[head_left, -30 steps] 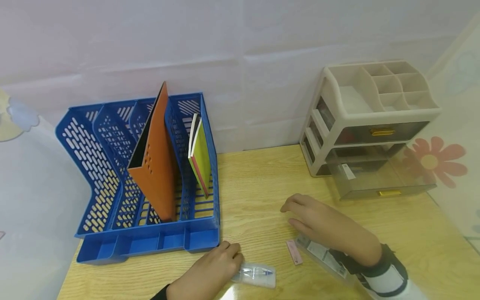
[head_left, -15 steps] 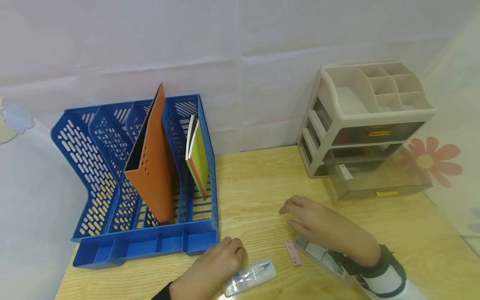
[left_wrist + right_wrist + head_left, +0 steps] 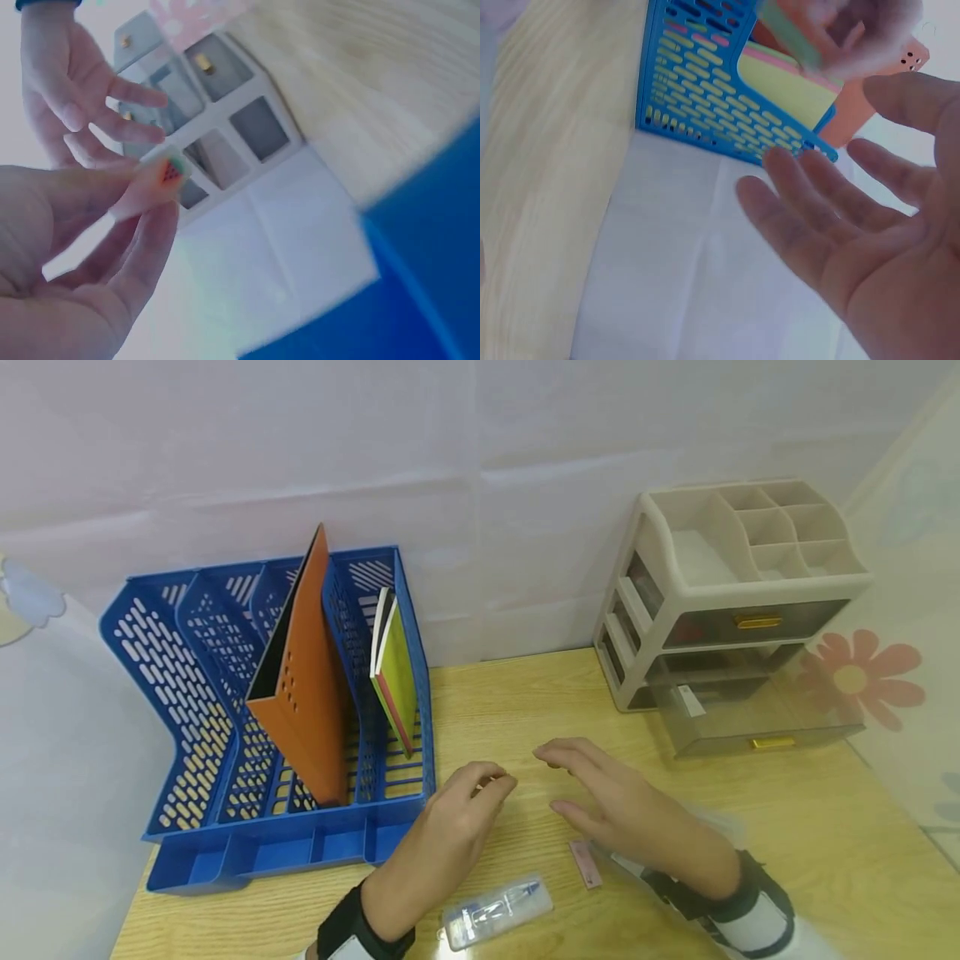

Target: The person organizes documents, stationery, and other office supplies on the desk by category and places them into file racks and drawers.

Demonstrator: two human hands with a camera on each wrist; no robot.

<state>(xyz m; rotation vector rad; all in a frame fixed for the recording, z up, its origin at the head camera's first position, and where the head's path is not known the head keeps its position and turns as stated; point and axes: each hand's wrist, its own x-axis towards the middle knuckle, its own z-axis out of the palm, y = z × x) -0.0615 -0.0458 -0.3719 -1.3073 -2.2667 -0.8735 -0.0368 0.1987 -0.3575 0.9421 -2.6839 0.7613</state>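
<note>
My left hand, raised above the table beside the blue rack, pinches a small white block with a watermelon-print sleeve, which looks like an eraser. In the head view the fingers hide it. My right hand hovers opposite with fingers apart and relaxed, nothing in them. Below the left hand lies a clear plastic pack with a blue pen-like item inside. A small pink strip lies under the right hand, beside a clear plastic box partly hidden by the right forearm.
On the left stands a blue file rack with an orange folder and thin notebooks. At the back right is a white drawer organizer, one clear drawer pulled out with a white item inside.
My left hand has lifted from beside the clear pack and moved up toward the right hand. The pack was turned slightly earlier. My right hand has shifted a little up and left.
</note>
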